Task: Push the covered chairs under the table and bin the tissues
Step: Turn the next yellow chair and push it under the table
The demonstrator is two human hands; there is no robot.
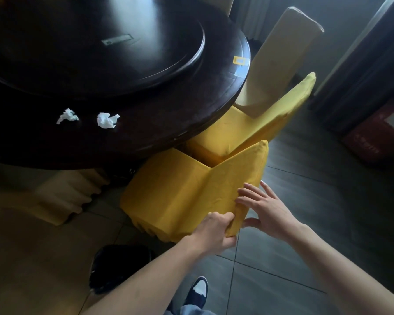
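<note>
A black bin (121,267) stands on the floor by the near chair (180,189), its contents too dark to tell. The left hand (214,230) grips the top corner of that chair's backrest, while the right hand (266,208) lies flat against it, fingers spread. Two tissues (87,118) lie on the table (159,123), near its edge.

Beside the round table (191,114) stand three chairs with yellow covers: the nearest (182,189), a second (248,130) just behind it, and a third (280,60) farther round the rim. On the table lie two crumpled tissues, one (67,116) left of the other (107,120). One black bin (114,269) sits on the floor near the table.
</note>
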